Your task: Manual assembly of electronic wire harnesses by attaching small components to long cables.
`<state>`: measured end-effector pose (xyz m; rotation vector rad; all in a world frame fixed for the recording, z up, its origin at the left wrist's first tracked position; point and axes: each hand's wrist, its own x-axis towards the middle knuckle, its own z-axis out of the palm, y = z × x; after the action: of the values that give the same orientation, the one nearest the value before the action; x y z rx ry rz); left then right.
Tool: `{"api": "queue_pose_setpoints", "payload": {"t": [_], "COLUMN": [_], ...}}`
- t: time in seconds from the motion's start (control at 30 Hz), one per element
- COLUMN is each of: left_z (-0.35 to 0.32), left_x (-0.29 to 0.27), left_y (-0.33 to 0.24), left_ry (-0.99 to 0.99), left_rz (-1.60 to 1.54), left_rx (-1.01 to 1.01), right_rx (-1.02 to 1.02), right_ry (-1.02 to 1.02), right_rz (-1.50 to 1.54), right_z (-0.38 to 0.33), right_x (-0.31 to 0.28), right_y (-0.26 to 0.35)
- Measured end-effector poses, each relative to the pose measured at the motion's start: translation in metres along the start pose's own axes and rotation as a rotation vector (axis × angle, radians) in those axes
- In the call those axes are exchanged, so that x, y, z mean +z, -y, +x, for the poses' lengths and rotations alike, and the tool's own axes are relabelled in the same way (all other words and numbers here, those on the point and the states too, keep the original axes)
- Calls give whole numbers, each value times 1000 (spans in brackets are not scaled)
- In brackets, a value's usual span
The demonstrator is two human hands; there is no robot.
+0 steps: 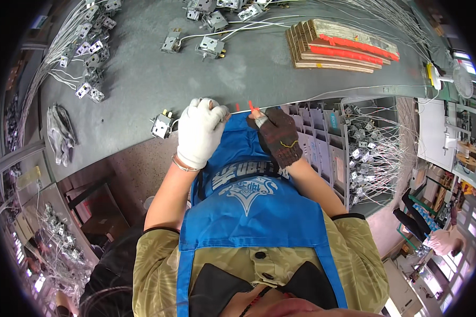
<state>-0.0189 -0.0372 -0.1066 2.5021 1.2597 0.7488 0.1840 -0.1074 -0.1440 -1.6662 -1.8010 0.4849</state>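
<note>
My left hand (201,132), in a white glove, is closed at the table's near edge. A white wire (174,127) from a small metal switch-like part (163,125) runs into it. The part lies on the tabletop just left of that hand, its brass-coloured prongs pointing up. My right hand (280,136) wears a dark brown knitted glove and is closed in a pinch. Between its thumb and finger a small, thin red piece (252,106) sticks up; its exact kind cannot be made out. The two hands are a short way apart, above the blue apron (238,142).
Stacked wooden boards (344,46) with red edges lie at the far right. Wired metal parts (210,47) lie at the back, and more are bunched at the left (92,58). A grey glove (61,134) rests near the left edge. A rack (322,142) stands below right; a person (433,238) is beyond.
</note>
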Motion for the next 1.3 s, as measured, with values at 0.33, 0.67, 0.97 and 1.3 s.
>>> {"api": "queue_pose_setpoints", "payload": {"t": [0.33,0.67,0.97,1.3], "left_z": [-2,-4,-2,-1], "left_x": [1,3,2,1], "left_y": [2,4,4,4], "left_ry": [1,-3,11,18], "left_rz": [-10,4,23,19], "left_rx": [2,19,23,23], "right_rx": [582,729,353,265], "right_ry": [99,71,-29,21], "right_rz": [935,1203,512,476], "right_z": [5,8,3,0], "right_x": [18,23,33,23], "right_y": [37,41,31,27]}}
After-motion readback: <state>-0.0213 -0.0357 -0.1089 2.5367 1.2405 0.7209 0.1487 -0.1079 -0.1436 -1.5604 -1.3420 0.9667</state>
